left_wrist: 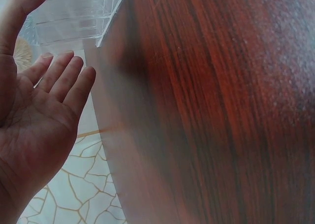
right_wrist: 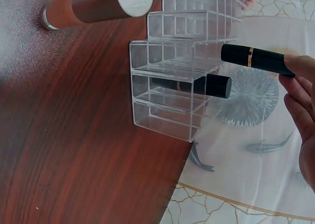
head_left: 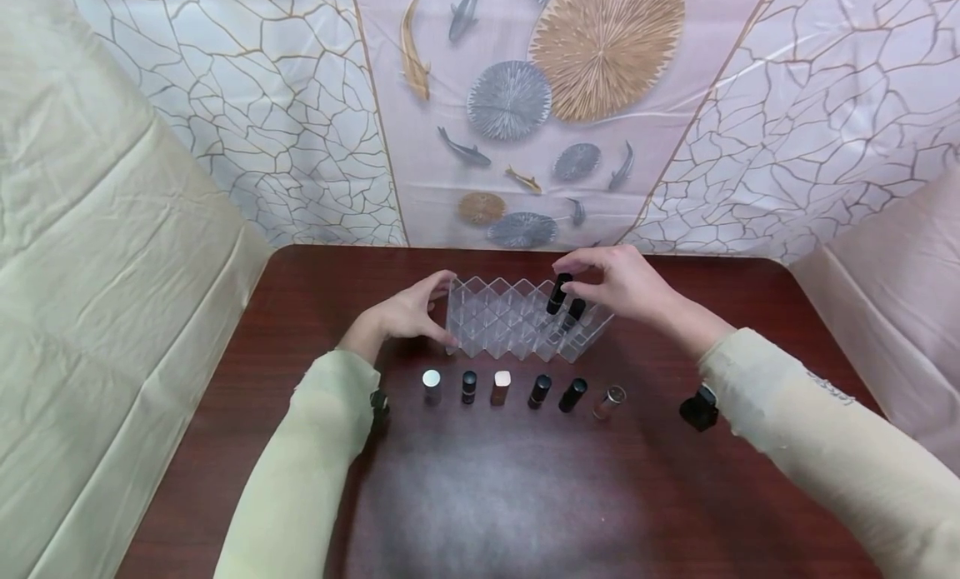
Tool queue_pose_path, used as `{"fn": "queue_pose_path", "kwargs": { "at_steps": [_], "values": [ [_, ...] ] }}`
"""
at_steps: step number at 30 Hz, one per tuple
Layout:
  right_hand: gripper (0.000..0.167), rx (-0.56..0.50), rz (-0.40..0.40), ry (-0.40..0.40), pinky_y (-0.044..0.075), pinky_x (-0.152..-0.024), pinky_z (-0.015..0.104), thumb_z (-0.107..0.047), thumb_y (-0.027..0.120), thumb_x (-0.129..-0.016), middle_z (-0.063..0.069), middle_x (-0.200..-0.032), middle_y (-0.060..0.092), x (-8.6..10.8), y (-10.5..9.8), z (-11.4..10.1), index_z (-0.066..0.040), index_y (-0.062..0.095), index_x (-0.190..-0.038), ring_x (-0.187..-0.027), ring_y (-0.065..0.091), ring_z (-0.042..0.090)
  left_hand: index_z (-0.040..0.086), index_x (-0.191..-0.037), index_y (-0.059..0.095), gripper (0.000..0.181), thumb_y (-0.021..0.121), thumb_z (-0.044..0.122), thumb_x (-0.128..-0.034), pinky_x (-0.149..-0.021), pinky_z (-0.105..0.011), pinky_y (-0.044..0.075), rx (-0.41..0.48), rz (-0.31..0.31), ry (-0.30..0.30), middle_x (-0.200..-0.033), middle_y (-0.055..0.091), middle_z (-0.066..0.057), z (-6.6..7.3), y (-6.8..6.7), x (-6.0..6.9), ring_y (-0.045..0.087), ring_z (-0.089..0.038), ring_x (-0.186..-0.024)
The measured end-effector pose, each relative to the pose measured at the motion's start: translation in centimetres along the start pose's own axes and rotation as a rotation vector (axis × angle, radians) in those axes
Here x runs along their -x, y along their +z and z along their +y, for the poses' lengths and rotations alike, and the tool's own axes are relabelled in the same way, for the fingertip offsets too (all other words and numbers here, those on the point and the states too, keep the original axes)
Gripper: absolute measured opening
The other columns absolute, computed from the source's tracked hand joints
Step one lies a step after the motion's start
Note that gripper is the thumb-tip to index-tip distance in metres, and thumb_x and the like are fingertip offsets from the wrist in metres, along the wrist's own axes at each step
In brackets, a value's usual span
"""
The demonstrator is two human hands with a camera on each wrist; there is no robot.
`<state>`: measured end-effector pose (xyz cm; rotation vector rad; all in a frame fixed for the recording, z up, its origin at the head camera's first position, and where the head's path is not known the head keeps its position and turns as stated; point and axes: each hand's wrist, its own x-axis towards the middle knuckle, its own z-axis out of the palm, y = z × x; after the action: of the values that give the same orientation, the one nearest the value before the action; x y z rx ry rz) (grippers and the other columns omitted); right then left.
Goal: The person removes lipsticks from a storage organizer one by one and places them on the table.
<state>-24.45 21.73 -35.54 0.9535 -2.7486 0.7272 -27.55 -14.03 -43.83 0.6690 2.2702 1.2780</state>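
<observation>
My right hand point(head_left: 618, 283) pinches a black lipstick tube point(head_left: 558, 294) with a gold band, tilted above the right part of a clear lipstick organizer point(head_left: 498, 329). In the right wrist view this lipstick point(right_wrist: 258, 58) is apart from the organizer point(right_wrist: 162, 118). Another black lipstick point(right_wrist: 214, 85) stands in a compartment near the organizer's right end. My left hand point(head_left: 408, 312) spans the organizer's left end, thumb at the front corner and fingers at the back corner. In the left wrist view the hand's palm point(left_wrist: 42, 125) shows, beside the clear plastic.
Before the organizer stands a row: a silver-topped tube point(head_left: 431, 387), a small black tube point(head_left: 468, 387), a rose-gold tube point(head_left: 500, 389), two black tubes point(head_left: 539, 391) and a brown tube point(head_left: 609, 401). The dark wooden table point(head_left: 495, 496) meets a patterned cloth point(head_left: 517, 171) behind.
</observation>
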Motion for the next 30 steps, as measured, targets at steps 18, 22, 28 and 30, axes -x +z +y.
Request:
{"fn": "queue_pose_path", "kwargs": {
  "at_steps": [18,22,28,30],
  "values": [
    [0.029,-0.019,0.072,-0.023,0.056,-0.079,0.03,-0.008,0.086,-0.09,0.001,-0.105,0.083,1.3,-2.4,-0.2,-0.014,0.082,-0.118,-0.097,0.079,0.021,-0.001,-0.161,0.027,0.108,0.093,0.004,-0.0767,-0.128,-0.05,0.03,0.001,-0.005,-0.003,-0.167,0.034,-0.021,0.2,0.0,0.2,0.031,-0.038,-0.158],
    [0.029,0.008,0.084,-0.016,0.053,-0.08,0.025,-0.008,0.087,-0.089,0.0,-0.105,0.083,2.1,-2.8,-0.1,-0.014,0.082,-0.117,-0.098,0.079,0.021,0.0,-0.162,0.027,0.108,0.093,0.004,-0.0765,-0.128,-0.049,0.03,0.004,-0.003,-0.002,-0.167,0.034,-0.021,0.0,0.0,0.1,0.031,-0.038,-0.158],
    [0.033,0.053,0.089,0.006,0.055,-0.081,0.031,-0.009,0.088,-0.088,-0.004,-0.105,0.082,3.4,-3.3,-0.1,-0.015,0.082,-0.119,-0.099,0.078,0.019,0.004,-0.16,0.029,0.106,0.094,0.003,-0.0763,-0.128,-0.049,0.03,0.009,0.001,-0.011,-0.167,0.035,-0.02,-0.1,0.0,0.1,0.032,-0.037,-0.158],
    [0.034,0.064,0.09,0.017,0.055,-0.081,0.029,-0.009,0.089,-0.087,-0.005,-0.106,0.082,3.8,-3.5,0.0,-0.015,0.082,-0.119,-0.099,0.078,0.018,0.004,-0.16,0.029,0.106,0.094,0.003,-0.0765,-0.128,-0.049,0.03,0.014,0.001,-0.013,-0.167,0.035,-0.019,-0.2,0.0,0.0,0.032,-0.037,-0.158]
  ]
}}
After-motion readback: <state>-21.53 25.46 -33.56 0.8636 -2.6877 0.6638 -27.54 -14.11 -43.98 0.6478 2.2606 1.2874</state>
